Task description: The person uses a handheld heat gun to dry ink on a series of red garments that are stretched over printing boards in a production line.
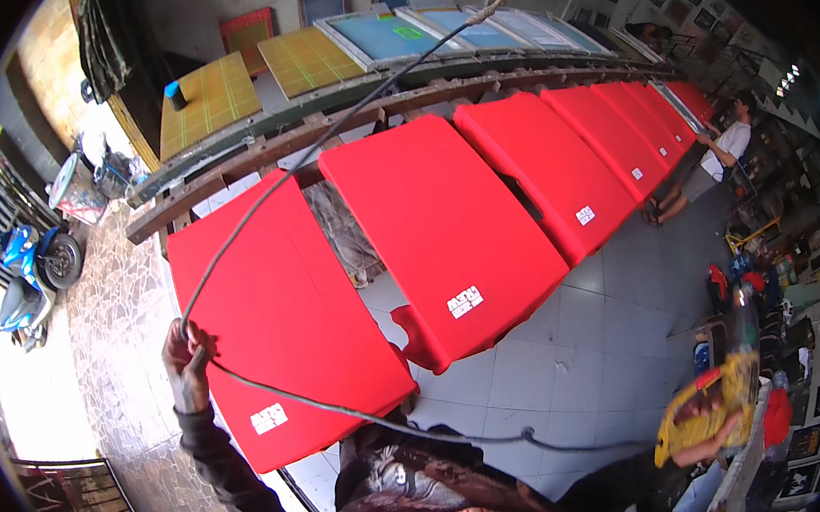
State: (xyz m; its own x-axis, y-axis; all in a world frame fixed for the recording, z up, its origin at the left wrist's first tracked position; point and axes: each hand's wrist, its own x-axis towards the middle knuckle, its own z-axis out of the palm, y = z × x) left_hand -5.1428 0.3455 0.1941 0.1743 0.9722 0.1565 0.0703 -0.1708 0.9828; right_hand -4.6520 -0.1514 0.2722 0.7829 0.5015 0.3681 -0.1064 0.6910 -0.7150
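Note:
My left hand (189,359) is raised at the left, with its fingers closed around a dark cable (484,438). From there the cable runs up to a pale joined length at the top, and also sags past my body toward the right. At the lower right my right hand (715,441) grips the handle of a yellow corded power tool (677,423), whose front end is blurred. Below my left hand lies a red fabric piece (274,290) stretched over a flat board, with a white print near its close edge. A second red piece (444,231) lies beside it.
More red-covered boards (548,163) continue along the rail (228,188). Framed screens (376,36) and a blue-capped container (175,96) stand behind. A seated person (726,144) is at the far right. A blue motorbike (31,274) stands at left; cluttered shelving (786,296) lines the right.

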